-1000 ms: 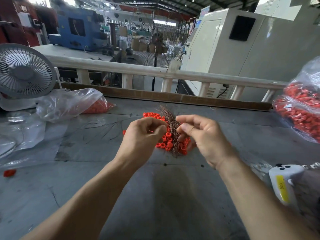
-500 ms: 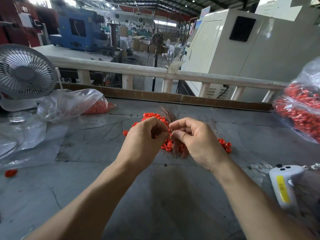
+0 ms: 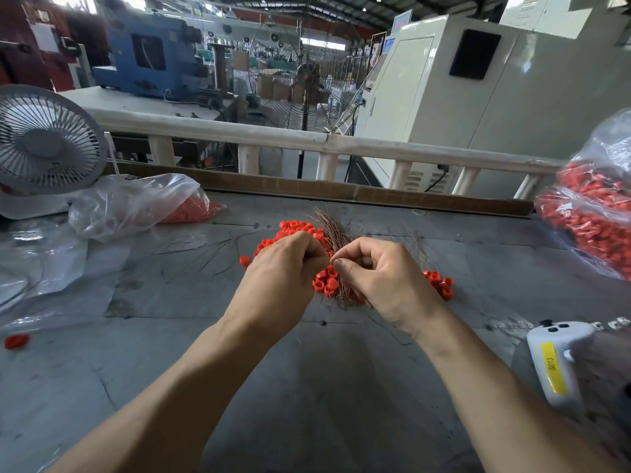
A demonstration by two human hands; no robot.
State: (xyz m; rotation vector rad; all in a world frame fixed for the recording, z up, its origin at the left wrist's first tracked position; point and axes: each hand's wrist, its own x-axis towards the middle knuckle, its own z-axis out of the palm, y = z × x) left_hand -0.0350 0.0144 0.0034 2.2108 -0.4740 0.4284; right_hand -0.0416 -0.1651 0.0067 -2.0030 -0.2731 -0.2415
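A pile of small red plastic caps (image 3: 324, 283) lies mid-table, with a bundle of thin copper wires (image 3: 333, 227) lying across it. My left hand (image 3: 286, 268) hovers over the pile with its fingers curled tight on a small piece, apparently a red cap, that they mostly hide. My right hand (image 3: 382, 278) pinches a single thin wire between thumb and forefinger. The fingertips of both hands meet just above the caps. More red caps (image 3: 440, 283) lie beside my right wrist.
On the grey table (image 3: 307, 387) a white desk fan (image 3: 44, 141) stands far left beside a clear bag (image 3: 136, 203) of red caps. A fuller bag (image 3: 594, 213) sits at the right edge, a white controller (image 3: 553, 356) lower right. One stray cap (image 3: 15, 341) lies left.
My two hands have come together, the right moving left toward the left, until their fingertips touch. The caps beside my right wrist have come into sight.
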